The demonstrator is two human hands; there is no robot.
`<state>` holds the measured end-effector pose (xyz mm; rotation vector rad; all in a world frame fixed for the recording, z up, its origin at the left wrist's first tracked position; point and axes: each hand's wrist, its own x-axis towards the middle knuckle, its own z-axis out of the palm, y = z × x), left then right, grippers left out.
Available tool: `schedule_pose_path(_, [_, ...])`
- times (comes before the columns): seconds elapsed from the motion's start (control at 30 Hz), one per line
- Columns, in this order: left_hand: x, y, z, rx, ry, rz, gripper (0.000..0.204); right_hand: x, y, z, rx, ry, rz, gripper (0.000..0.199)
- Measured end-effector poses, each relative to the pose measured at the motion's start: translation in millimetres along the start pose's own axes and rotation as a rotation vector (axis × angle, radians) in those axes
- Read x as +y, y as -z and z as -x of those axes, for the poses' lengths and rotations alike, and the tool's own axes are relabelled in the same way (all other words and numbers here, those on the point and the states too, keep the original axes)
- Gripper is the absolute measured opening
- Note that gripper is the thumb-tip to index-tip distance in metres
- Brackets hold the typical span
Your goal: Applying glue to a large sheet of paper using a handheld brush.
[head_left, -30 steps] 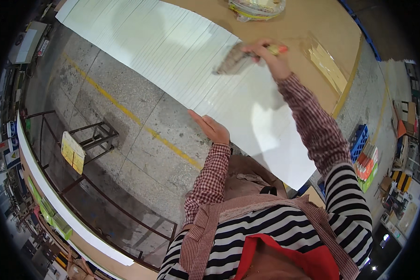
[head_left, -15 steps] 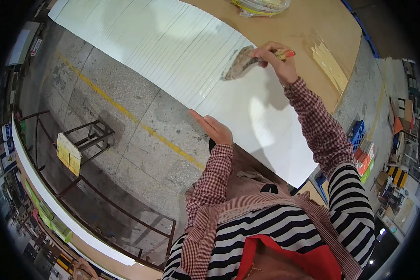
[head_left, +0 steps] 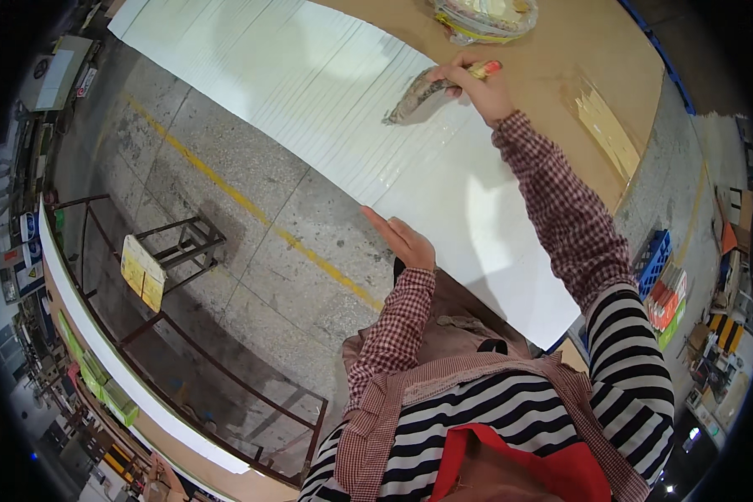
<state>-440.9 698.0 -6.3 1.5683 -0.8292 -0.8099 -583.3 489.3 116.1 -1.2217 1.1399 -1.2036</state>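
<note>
My right hand is closed round a glue brush with a red-tipped handle and dirty, matted bristles. The bristles rest on, or just over, a long spread of white sheets, fanned so that their edges overlap in narrow strips. Wet, shiny streaks show on the strips near the brush. At the near edge of the sheets my left hand is held with fingers stretched out and nothing in it. Its fingertips are at the edge of the sheets; whether they press on it I cannot tell.
The sheets lie on a brown tabletop. Beyond the brush stands a plastic-lined tub, and dried yellowish glue marks the board at right. A small stool and a rusty metal frame stand on the floor at left.
My right hand has moved the brush left and farther away over the sheets. My left hand stays by the near edge. The whole view has shifted slightly.
</note>
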Motion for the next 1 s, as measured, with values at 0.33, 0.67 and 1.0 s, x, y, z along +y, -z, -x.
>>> schedule_pose_path(0.33, [-6.7, 8.1, 1.7, 0.010, -0.010, -0.049, 0.058, -17.6, 8.9, 24.2, -0.079, 0.029, 0.153, 0.014])
schedule_pose_path(0.67, [-4.6, 8.5, -1.5, 0.015, 0.007, -0.028, 0.058, 0.3, 61.9, 122.6, -0.054, -0.218, 0.300, 0.015])
schedule_pose_path(1.0, [-12.5, 15.2, 21.8, 0.111, -0.002, 0.092, 0.063, 26.2, 14.9, 111.6, -0.239, 0.322, 0.291, 0.011])
